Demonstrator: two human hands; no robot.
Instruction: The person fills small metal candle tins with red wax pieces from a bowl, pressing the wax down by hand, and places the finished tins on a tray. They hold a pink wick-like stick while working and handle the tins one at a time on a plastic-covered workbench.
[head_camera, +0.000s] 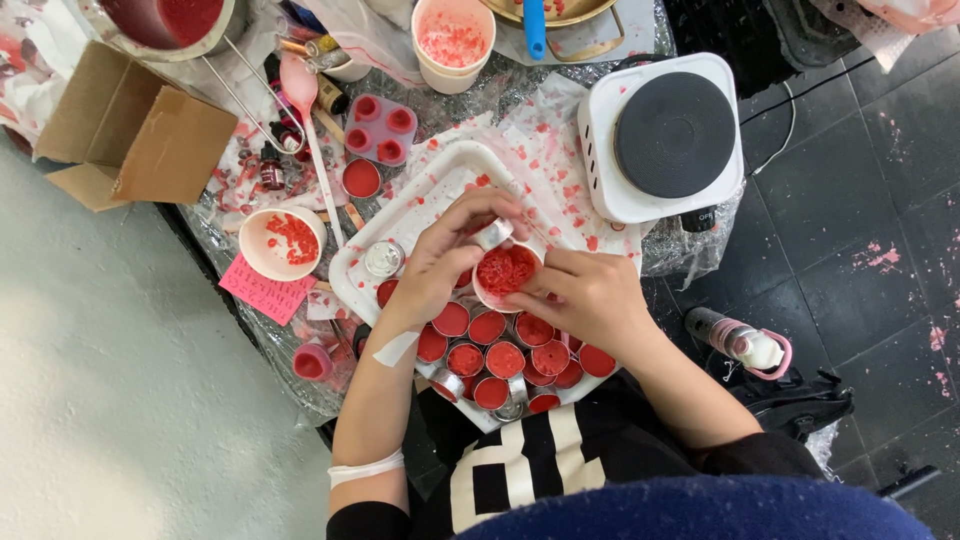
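My left hand pinches a small silver tin and holds it tilted over a white cup full of red wax flakes. My right hand grips that cup from the right side. Both hands hover over a white tray spattered with red. Several small round tins filled with red wax sit packed together on the tray just below my hands. One empty silver tin lies on the tray to the left of my left hand.
A white electric hotplate stands at the right. A paper cup of red flakes, a pink note, a pink mould, a cardboard box and a pink-capped bottle lie around.
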